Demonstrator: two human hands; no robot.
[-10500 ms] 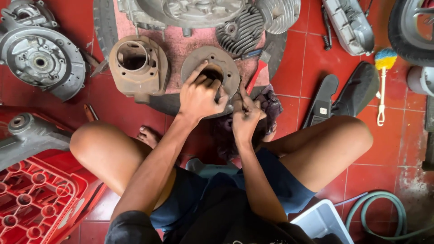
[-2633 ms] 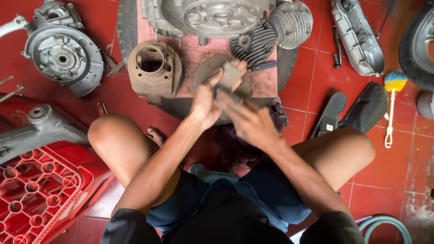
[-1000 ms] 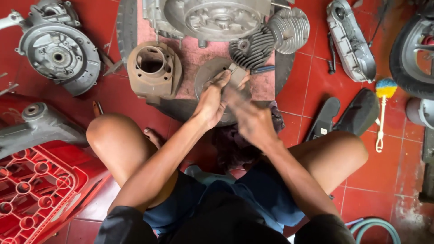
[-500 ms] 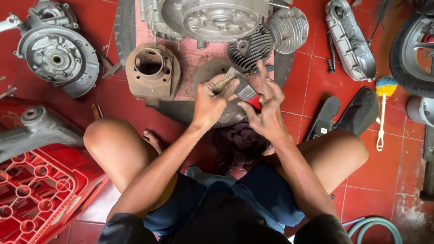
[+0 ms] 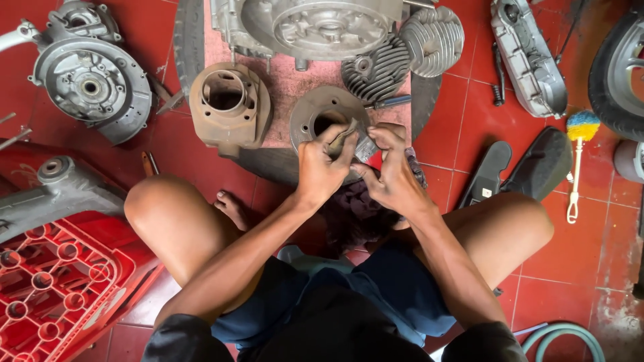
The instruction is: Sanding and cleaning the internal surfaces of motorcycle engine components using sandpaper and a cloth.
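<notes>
Fingers (image 5: pixel 335 144) of the left hand (image 5: pixel 320 171) curled narrow around a small dark piece, likely the handle end of the brush (image 5: pixel 354 139); fingers of the right hand (image 5: pixel 392 177) pinched on the metal band of the same brush, bristle end between the two hands. Exact grip hidden where the fingertips overlap. Both hands held together, just above the near rim of a round rusty engine part with a central hole (image 5: pixel 324 117), lying on a pinkish mat (image 5: pixel 295 74) on the red tiled floor (image 5: pixel 463 114).

Head view, looking straight down over bent bare knees: dark crumpled rag (image 5: pixel 359 214) under the wrists, between the legs. Left of the round part, a rusty brown cylinder barrel (image 5: pixel 228 107), upright, bore facing up. Beyond, at the top edge, a large grey engine casing (image 5: pixel 315 27) and two finned cylinder heads (image 5: pixel 402 57) touching each other, a screwdriver-like tool with a blue handle (image 5: pixel 389 102) just below them. Far left, a round grey hub or cover plate (image 5: pixel 90 87); below it a grey cast arm (image 5: pixel 54 191) resting on a red plastic crate (image 5: pixel 50 288). To the right, a long grey side cover (image 5: pixel 526 57), two black sandals (image 5: pixel 523 171) side by side, a small brush with a yellow and blue head (image 5: pixel 578 157), and part of a tyre (image 5: pixel 614 74) at the edge. Pale green hose (image 5: pixel 563 335) in the bottom right corner.
</notes>
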